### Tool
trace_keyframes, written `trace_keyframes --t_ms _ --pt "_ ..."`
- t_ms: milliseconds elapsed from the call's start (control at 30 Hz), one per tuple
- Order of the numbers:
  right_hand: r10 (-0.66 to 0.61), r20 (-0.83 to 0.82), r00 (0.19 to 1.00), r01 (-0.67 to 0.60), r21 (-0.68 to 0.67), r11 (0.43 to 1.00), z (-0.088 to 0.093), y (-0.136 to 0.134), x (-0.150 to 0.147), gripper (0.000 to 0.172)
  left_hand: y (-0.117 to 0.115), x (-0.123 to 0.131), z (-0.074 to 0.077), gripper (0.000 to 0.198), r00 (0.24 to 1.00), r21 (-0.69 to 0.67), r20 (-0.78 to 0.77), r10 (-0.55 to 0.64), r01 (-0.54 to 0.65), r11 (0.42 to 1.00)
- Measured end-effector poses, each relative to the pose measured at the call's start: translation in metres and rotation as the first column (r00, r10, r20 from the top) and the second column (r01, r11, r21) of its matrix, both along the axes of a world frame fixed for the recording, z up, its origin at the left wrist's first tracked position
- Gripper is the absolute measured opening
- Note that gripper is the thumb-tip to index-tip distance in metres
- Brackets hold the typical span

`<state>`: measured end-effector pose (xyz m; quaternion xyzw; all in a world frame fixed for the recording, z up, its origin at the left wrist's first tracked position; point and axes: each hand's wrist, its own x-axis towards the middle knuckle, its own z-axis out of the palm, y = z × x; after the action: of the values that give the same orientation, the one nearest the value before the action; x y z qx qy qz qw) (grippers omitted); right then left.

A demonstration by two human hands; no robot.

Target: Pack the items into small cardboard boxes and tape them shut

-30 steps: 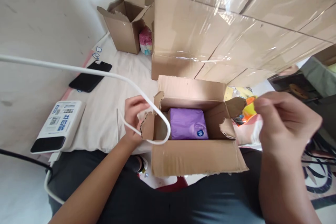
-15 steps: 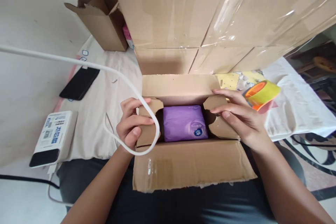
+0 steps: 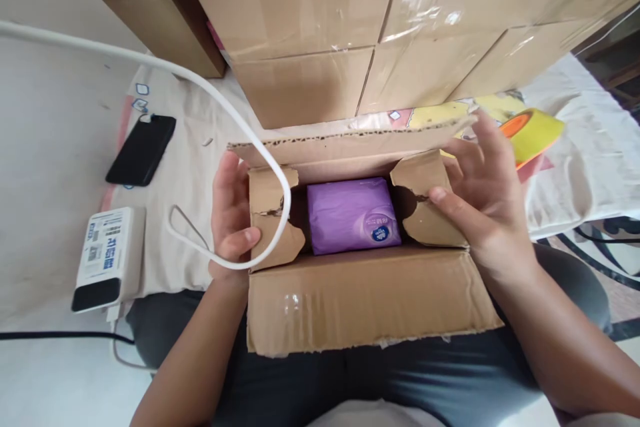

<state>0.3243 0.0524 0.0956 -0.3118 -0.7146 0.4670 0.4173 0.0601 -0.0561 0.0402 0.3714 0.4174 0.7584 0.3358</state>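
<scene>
An open cardboard box (image 3: 370,307) sits at my lap, its near flap folded out toward me and its far flap tilted up. Inside lies a purple plastic-wrapped pack (image 3: 350,217) with a round blue logo. The short side flaps are folded inward at both ends. My left hand (image 3: 233,220) grips the left end, thumb on the side flap and fingers behind at the far flap. My right hand (image 3: 483,193) holds the right end, thumb on the right side flap, with fingertips up behind the far flap's corner.
Large taped cartons (image 3: 310,7) stand beyond the box. At left are a taller open carton (image 3: 165,27), a black phone (image 3: 141,150) and a white device (image 3: 107,253). A white cable (image 3: 200,80) loops across the box's left end. A yellow-orange tape roll (image 3: 537,133) lies right.
Both hands have shifted outward around the box ends, with fingers now behind the far flap. That flap has come up toward me, and the view has moved slightly.
</scene>
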Motion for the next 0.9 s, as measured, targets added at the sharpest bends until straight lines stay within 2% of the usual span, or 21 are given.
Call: trace_keyframes --t_ms 100,167,267,400,467,500,567,600,633,700,767,833,900 --pt "-0.013 0.117 0.993 -0.005 0.154 0.988 0.0 0.003 0.003 0.036 0.001 -0.003 0.005 0.055 0.998 0.055 -0.06 -0.022 0.026 0.998" --pt "0.007 0.215 0.977 -0.062 0.249 0.966 0.002 0.008 0.009 0.026 0.004 -0.005 0.004 0.045 0.996 0.096 -0.083 -0.013 0.021 0.995" --pt "0.147 0.339 0.929 -0.232 0.228 0.946 0.011 0.019 0.026 0.039 0.008 -0.005 0.0 0.039 0.995 0.127 -0.098 0.017 -0.004 0.992" --pt "0.373 0.564 0.737 -0.447 -0.009 0.895 0.026 0.033 0.056 0.061 0.012 -0.005 -0.006 0.023 0.985 0.139 -0.146 0.091 -0.07 0.988" --pt "0.422 0.632 0.65 -0.503 -0.058 0.862 0.028 0.034 0.064 0.08 0.014 -0.007 -0.009 0.025 0.98 0.129 -0.169 0.109 -0.088 0.988" --pt "0.422 0.65 0.632 -0.518 -0.051 0.854 0.027 0.033 0.065 0.094 0.015 -0.009 -0.011 0.028 0.976 0.134 -0.186 0.114 -0.09 0.987" --pt "0.377 0.66 0.65 -0.496 -0.007 0.868 0.022 0.026 0.059 0.115 0.015 -0.01 -0.014 0.029 0.969 0.172 -0.209 0.134 -0.099 0.98" --pt "0.341 0.641 0.688 -0.46 0.022 0.888 0.018 0.021 0.053 0.117 0.015 -0.009 -0.014 0.028 0.966 0.186 -0.204 0.157 -0.119 0.975" --pt "0.303 0.606 0.736 -0.414 0.049 0.909 0.015 0.016 0.047 0.112 0.014 -0.006 -0.014 0.027 0.964 0.187 -0.191 0.186 -0.151 0.971" --pt "0.24 0.496 0.834 -0.314 0.069 0.947 0.009 0.008 0.034 0.088 0.012 0.001 -0.011 0.027 0.953 0.158 -0.17 0.249 -0.223 0.962" --pt "0.188 0.386 0.903 -0.218 0.035 0.975 0.005 0.002 0.024 0.065 0.011 0.008 -0.007 0.031 0.946 0.098 -0.181 0.27 -0.256 0.962" --pt "0.142 0.342 0.929 -0.142 -0.023 0.99 0.003 -0.001 0.019 0.054 0.012 0.01 -0.002 0.037 0.943 0.054 -0.208 0.259 -0.253 0.966" --pt "0.12 0.34 0.933 -0.107 -0.059 0.993 0.003 -0.001 0.017 0.054 0.014 0.007 0.004 0.053 0.932 0.075 -0.23 0.28 -0.27 0.96"
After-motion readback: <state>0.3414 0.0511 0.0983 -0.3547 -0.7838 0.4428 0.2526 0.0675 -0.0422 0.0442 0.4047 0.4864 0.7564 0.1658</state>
